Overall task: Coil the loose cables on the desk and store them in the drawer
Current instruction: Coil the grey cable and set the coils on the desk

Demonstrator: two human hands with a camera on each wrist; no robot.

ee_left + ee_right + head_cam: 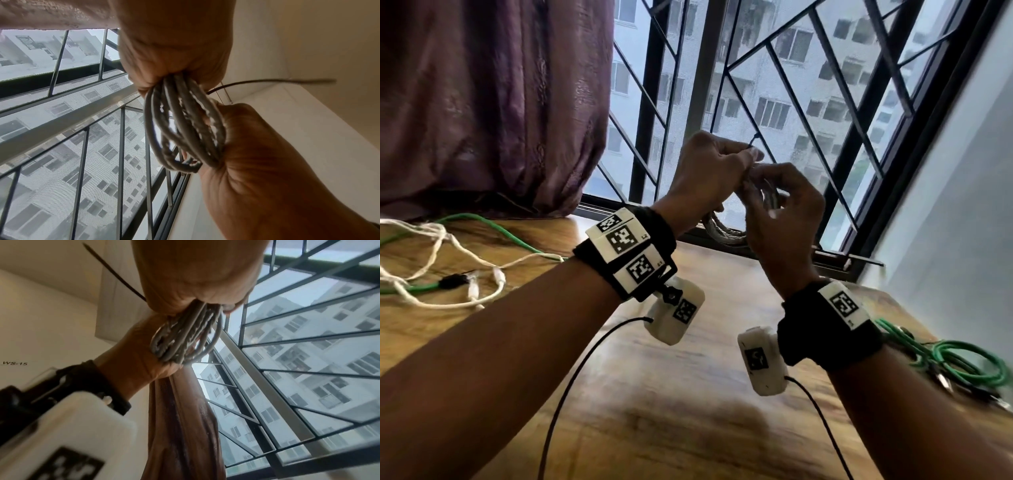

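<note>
A grey cable wound into a coil [722, 233] [185, 126] [185, 337] is held up in front of the window, above the wooden desk [671, 394]. My left hand [743, 154] [174, 71] grips the top of the coil, fingers curled round the bundled loops. My right hand [767, 192] [205, 300] holds the same bundle from the other side. A thin black tie strip [755, 137] [267, 80] [115, 274] sticks out from between the hands. Whether it is fastened round the coil is hidden by the fingers. No drawer is in view.
A loose white cable [438, 253] and a loose green cable [510, 236] lie tangled on the desk's left. A coiled green cable [962, 363] lies at the right edge. A purple curtain [482, 102] hangs at the back left, and the barred window [791, 85] is just behind the hands.
</note>
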